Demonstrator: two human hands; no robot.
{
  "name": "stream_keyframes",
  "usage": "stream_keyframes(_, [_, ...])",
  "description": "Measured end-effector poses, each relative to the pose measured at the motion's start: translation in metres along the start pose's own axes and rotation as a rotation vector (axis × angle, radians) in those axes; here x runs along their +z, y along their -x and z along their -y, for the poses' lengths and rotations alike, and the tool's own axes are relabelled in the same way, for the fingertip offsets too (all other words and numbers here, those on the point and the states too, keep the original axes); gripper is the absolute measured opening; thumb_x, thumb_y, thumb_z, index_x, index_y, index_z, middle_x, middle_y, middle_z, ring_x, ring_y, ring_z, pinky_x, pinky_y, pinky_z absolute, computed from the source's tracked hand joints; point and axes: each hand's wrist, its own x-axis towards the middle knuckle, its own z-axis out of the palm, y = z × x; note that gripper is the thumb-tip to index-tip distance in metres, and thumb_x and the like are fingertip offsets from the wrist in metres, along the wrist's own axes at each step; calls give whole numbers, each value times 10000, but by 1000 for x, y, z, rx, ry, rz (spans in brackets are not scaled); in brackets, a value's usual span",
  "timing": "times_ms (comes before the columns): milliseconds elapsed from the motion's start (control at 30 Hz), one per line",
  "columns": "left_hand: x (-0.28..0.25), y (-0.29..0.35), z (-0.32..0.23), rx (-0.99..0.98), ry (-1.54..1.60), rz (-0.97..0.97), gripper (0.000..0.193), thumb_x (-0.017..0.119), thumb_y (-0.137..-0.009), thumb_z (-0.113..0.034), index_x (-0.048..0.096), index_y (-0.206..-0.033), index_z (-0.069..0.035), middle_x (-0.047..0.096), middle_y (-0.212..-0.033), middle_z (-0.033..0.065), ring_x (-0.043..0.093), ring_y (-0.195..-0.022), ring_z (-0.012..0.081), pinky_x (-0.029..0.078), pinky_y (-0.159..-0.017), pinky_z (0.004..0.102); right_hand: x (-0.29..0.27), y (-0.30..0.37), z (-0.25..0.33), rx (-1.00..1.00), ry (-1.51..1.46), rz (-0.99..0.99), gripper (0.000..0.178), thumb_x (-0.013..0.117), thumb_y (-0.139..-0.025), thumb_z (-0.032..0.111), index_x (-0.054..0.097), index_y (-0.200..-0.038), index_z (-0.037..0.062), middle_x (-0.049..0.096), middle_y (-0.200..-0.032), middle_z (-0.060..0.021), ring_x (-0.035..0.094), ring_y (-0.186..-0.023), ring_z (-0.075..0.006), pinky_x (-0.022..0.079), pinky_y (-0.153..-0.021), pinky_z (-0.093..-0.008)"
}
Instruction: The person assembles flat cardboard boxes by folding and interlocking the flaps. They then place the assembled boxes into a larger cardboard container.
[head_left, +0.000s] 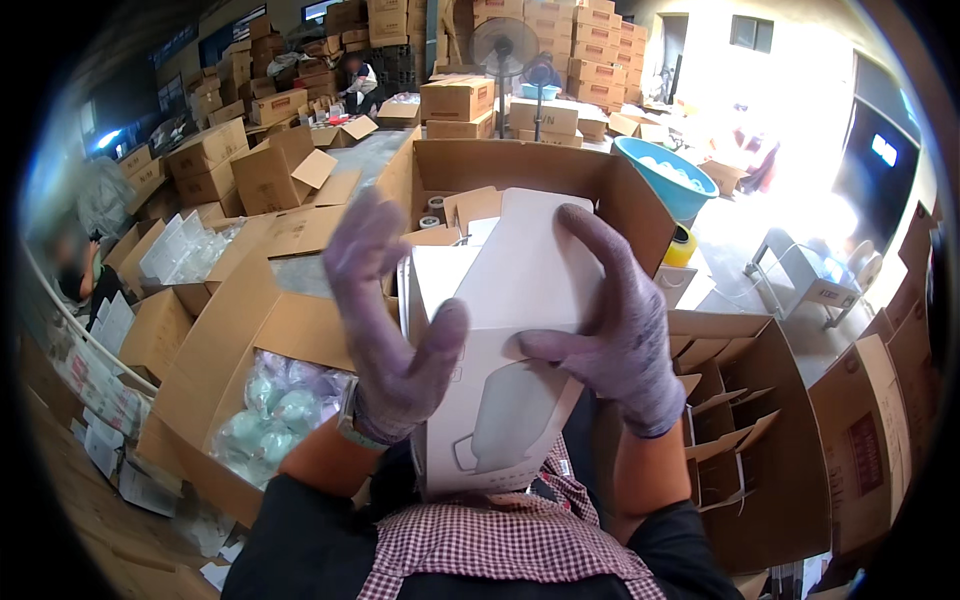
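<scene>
Upright in front of my chest is a tall white carton box (pixel 528 270) with a grey product picture printed on its lower face. My right hand (pixel 625 320), in a pale purple work glove, grips the box along its right side, thumb on the front face and fingers over the top part. My left hand (pixel 392 320), gloved alike and slightly blurred, is open with fingers spread at the box's left side. Its thumb overlaps the box edge; whether it touches I cannot tell. Behind them stands a large open cardboard box (pixel 540 165) holding white boxes and rolls of tape.
An open carton (pixel 190 420) at the left holds pale green items in clear bags (pixel 275 415). At the right is a carton with cardboard dividers (pixel 730 410). Beyond are a yellow tape roll (pixel 680 245), a blue tub (pixel 665 180), fans (pixel 503 48), stacked cartons and two seated people.
</scene>
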Motion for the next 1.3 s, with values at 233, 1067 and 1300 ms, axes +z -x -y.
stream_keyframes(233, [-17, 1, -10, -176, 208, 214, 928, 611, -919, -585, 274, -1523, 34, 325, -1525, 261, 614, -1075, 255, 508, -935, 397, -3, -4, 2, 1, 25, 180, 1110, 932, -532, 559, 513, -1437, 74, 640, -1280, -182, 681, -1101, -336, 530, -1000, -435])
stream_keyframes(1067, [-71, -20, -7, 301, 6, -71, 399, 578, -964, -420, 597, -907, -26, 673, -901, 129, 672, -843, 270, 476, -1040, 549, -47, 67, -5, -117, -64, -658, 745, 682, -910, 456, 446, -1496, 61, 449, -1513, -182, 464, -1372, -335, 350, -1157, -459])
stream_keyframes(1300, [-128, -33, 124, -314, 147, -364, 664, 400, -1024, -537, 469, -1425, -12, 543, -1399, 173, 560, -1244, 329, 461, -1065, 466, -56, 177, -95, 597, -462, -72, 465, 628, -963, 140, 543, -1400, 4, 649, -1262, -110, 596, -1180, -191, 463, -1038, -331])
